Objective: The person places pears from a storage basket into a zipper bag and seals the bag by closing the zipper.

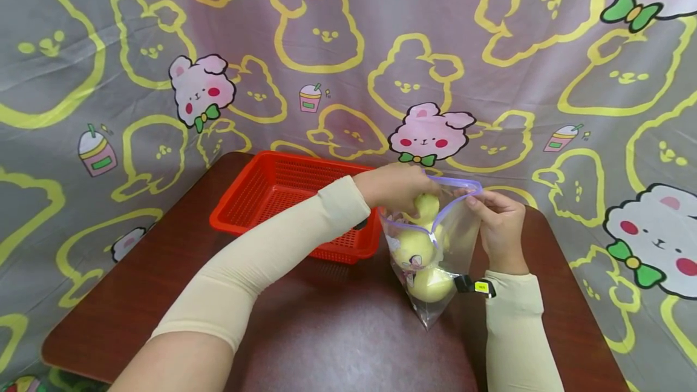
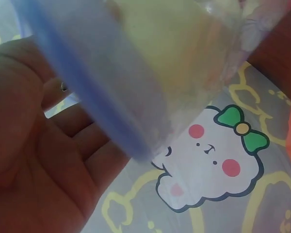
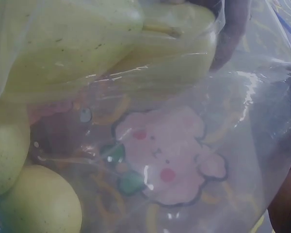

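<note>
A clear plastic zip bag [image 1: 465, 241] with a purple rim hangs over the table, several yellow-green pears [image 1: 430, 285] inside it. My right hand [image 1: 502, 222] pinches the rim's right side between thumb and fingers. Across the left rim, my left hand [image 1: 400, 186] reaches into the bag's mouth with its fingers around the upper pear [image 1: 427, 205]. In the left wrist view, the blurred purple rim [image 2: 87, 87] passes in front of the left hand's fingers [image 2: 99, 141]. Speckled pears [image 3: 43, 199] and a stem show through the plastic in the right wrist view.
A red plastic basket [image 1: 239, 198] with slotted walls stands left of the bag on the dark red-brown table [image 1: 337, 325]. Behind the table hangs a grey curtain [image 1: 348, 17] with cartoon prints. A small black device [image 1: 474, 286] sits at the right wrist.
</note>
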Tool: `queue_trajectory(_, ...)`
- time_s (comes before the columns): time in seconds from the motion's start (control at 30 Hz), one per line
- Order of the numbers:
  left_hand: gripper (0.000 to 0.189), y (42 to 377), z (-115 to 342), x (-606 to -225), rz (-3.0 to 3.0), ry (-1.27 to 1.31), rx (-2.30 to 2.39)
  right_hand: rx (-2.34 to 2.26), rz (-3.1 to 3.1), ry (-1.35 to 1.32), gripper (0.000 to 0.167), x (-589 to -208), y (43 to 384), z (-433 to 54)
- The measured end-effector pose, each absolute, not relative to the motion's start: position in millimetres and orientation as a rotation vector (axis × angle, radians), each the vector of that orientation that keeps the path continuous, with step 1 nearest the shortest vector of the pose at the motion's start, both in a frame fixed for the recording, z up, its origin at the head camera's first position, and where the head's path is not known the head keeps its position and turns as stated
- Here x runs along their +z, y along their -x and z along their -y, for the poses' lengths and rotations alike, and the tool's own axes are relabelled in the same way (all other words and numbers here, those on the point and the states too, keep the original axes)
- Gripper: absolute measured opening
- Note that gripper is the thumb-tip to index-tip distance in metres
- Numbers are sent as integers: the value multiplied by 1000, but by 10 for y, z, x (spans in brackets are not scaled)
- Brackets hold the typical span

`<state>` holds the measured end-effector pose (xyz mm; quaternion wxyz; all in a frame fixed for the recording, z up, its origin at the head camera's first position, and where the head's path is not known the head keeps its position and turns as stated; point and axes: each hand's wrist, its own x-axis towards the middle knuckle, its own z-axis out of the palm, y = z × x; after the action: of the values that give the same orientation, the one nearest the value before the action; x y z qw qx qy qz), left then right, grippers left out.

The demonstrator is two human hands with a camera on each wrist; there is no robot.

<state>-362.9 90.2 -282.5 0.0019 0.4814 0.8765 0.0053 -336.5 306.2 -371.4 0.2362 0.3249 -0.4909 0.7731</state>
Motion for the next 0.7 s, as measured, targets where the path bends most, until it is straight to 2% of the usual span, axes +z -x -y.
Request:
queue_trajectory(0.13,40,3651,-926,-2894,-2766,-1518,17,2127,1330,-885,12,-3711,3376,-3052)
queue_trajectory(0.3,73,3702,-978,-2996,-2680,-1736,65,2116,1345,-861,10,-3710,3370,-3045)
queue_trajectory(0.37,78,3710,-990,-3023,-2674,-1730,83,2114,1347,-859,10,-3710,3367,-3044)
queue_trajectory(0.57,44,3692,-1012,-3067,-2739,-1478,-18,2110,1344,-871,9,-3716,3366,-3039)
queue_trajectory(0.7,42,3696,-1046,-3100,-2758,-1478,-81,2102,1339,-870,10,-3712,3361,-3032)
